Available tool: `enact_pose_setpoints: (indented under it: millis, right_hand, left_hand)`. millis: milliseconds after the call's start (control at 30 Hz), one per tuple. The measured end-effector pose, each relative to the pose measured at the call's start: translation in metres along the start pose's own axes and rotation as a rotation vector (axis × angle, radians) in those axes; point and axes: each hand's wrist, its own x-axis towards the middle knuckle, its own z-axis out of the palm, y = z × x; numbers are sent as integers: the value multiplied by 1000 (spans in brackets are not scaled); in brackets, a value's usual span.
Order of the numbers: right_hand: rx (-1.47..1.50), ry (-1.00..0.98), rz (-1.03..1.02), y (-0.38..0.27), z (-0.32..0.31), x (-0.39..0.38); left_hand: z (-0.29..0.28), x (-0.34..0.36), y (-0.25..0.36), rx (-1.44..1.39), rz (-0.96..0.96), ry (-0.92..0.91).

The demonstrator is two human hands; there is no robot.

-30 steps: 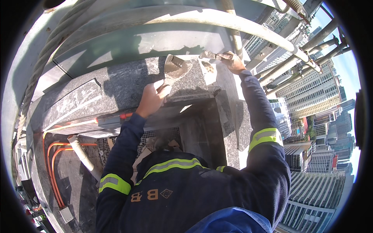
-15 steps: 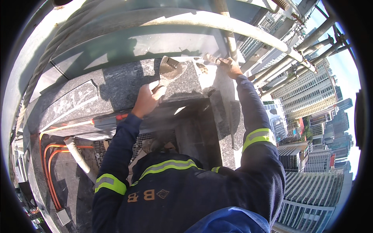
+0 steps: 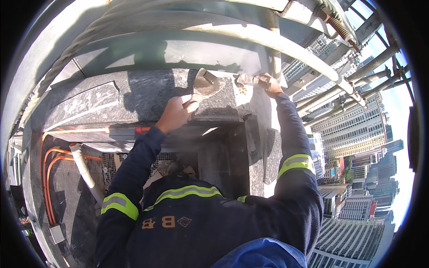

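My left hand [image 3: 176, 113] is closed round the handle of a trowel [image 3: 207, 83], its wide blade smeared with grey-beige mortar. The blade is over the right part of a speckled grey stone ledge [image 3: 163, 89]. Farther right, my right hand [image 3: 271, 85] grips a narrow-bladed putty knife [image 3: 246, 79], whose handle is mostly hidden by the fingers. Its blade lies by the ledge's right corner, next to a pale, dusty strip [image 3: 254, 100] with a patch of mortar.
Below the ledge opens a dark recess [image 3: 223, 156]. Orange conduits [image 3: 48, 187] and a pale pipe [image 3: 84, 167] stand at left. A curved pole [image 3: 268, 39] and a wire rope [image 3: 56, 71] cross above. Scaffold tubes [image 3: 371, 82] and high-rise buildings [image 3: 353, 118] lie to the right.
The whole view has shifted slightly. The trowel is a little closer to the ledge's right corner. Both hands keep their tools, and the putty knife stays by the corner.
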Motion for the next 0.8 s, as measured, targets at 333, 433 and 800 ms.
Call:
enact_pose_setpoints:
  millis: [333, 433, 800]
  right_hand:
    - [-88, 33, 44, 18, 1, 14]
    - [-189, 83, 47, 35, -10, 3]
    - [-217, 26, -23, -33, -33, -18]
  left_hand:
    - [1, -3, -2, -19, -6, 6]
    - [3, -2, 1, -66, 2, -19]
    - [0, -3, -1, -97, 57, -15]
